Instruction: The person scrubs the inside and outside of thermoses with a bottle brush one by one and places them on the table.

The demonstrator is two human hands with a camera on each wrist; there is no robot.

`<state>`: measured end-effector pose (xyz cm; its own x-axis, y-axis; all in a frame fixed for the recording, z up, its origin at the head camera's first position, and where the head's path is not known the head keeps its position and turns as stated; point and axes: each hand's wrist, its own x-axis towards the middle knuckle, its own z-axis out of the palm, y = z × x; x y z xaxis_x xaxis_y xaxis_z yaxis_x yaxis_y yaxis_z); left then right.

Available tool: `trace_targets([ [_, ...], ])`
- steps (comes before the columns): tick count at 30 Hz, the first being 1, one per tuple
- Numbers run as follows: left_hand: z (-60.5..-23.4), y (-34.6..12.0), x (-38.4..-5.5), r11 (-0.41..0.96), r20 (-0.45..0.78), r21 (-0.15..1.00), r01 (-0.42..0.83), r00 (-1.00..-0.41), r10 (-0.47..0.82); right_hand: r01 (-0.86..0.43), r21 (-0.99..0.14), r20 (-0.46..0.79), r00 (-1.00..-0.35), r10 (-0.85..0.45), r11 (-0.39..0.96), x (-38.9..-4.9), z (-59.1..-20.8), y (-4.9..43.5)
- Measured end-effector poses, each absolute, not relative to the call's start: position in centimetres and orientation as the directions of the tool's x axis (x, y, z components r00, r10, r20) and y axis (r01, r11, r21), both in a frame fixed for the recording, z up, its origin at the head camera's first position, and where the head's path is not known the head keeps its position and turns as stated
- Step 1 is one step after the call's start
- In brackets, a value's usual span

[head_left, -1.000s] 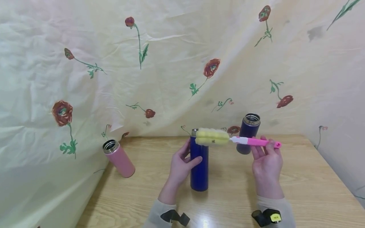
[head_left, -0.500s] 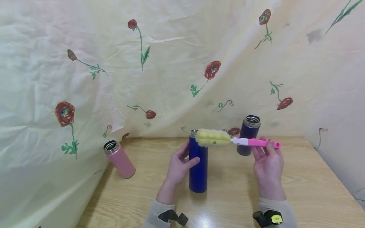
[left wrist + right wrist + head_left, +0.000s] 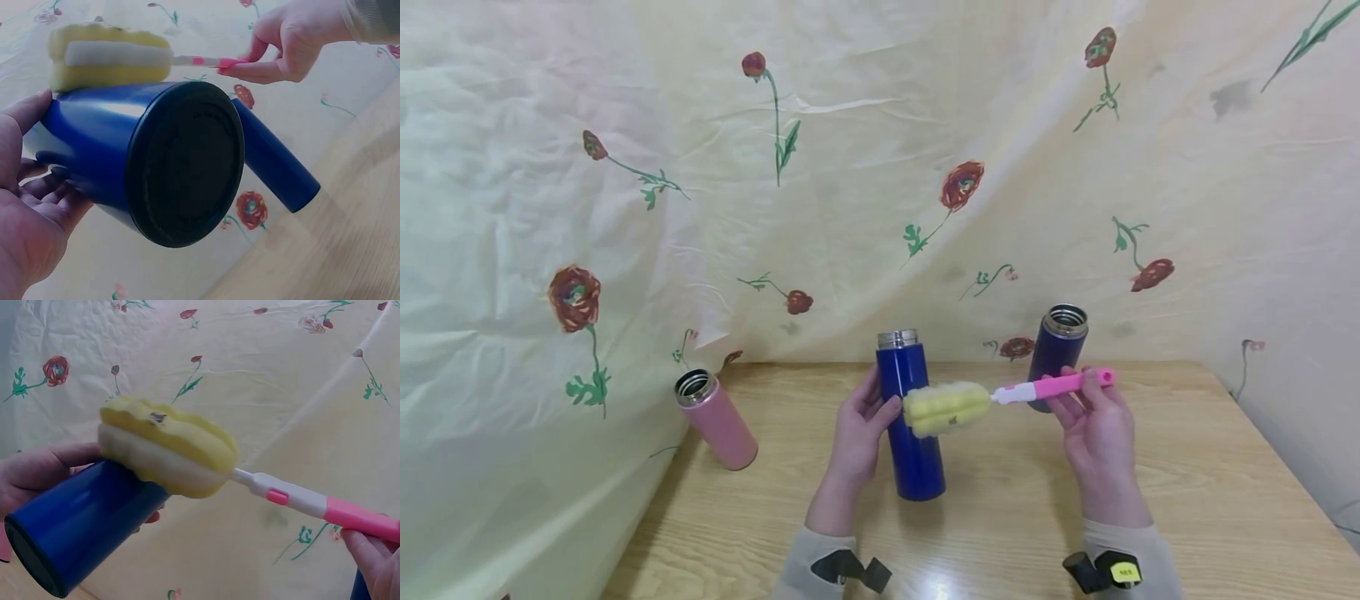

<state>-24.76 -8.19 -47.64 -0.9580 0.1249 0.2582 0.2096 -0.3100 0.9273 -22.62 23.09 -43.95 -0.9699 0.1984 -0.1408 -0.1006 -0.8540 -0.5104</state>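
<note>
My left hand (image 3: 859, 433) grips a blue vacuum flask (image 3: 917, 467) around its side, raised over the table with its steel neck up and leaning a little left. Its dark base (image 3: 187, 165) faces the left wrist camera. In my right hand (image 3: 1097, 433), the thumb and fingers pinch the pink handle (image 3: 1067, 383) of a bottle brush. The brush's yellow and white sponge head (image 3: 169, 447) lies across the flask's side, its tip close by my left thumb. Parts of the left fingers are hidden behind the flask.
A pink flask (image 3: 718, 425) with an open top stands on the wooden table (image 3: 790, 517) at the left. A dark blue flask (image 3: 1060, 342), also lidless, stands behind my right hand. Flower-printed cloth (image 3: 850, 167) hangs along the back and left side.
The sponge head has gone from beside the flask's neck down to its middle, the handle now tilting up to the right. The flask has tipped slightly, its top moving left.
</note>
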Motion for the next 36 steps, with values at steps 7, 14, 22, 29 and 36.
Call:
trace_targets([
  [7, -47.6, -8.4, -24.9, -0.311, 0.253, 0.926, 0.213, -0.963, 0.096, -0.048, -0.721, -0.046, -0.992, 0.118, -0.691, -22.7, -44.3, 23.8],
  [14, -47.5, -8.3, -25.0, -0.320, 0.259, 0.920, 0.228, -0.964, 0.056, -0.050, -0.815, 0.020, -0.998, 0.059, -0.577, -22.8, -44.5, 24.3],
  [22, -47.5, -8.4, -25.0, -0.344, 0.257, 0.910, 0.234, -0.966, 0.025, -0.042, -0.856, 0.048, -0.999, 0.001, -0.515, -22.9, -44.8, 24.5],
  [29, -47.5, -8.4, -25.1, -0.344, 0.261, 0.908, 0.238, -0.965, 0.022, -0.032, -0.902, 0.046, -0.999, -0.022, -0.431, -22.8, -44.6, 24.7],
  [36, -47.6, -8.4, -25.2, -0.343, 0.268, 0.909, 0.238, -0.962, 0.044, -0.041, -0.833, 0.018, -0.999, 0.047, -0.551, -22.8, -44.5, 24.7],
])
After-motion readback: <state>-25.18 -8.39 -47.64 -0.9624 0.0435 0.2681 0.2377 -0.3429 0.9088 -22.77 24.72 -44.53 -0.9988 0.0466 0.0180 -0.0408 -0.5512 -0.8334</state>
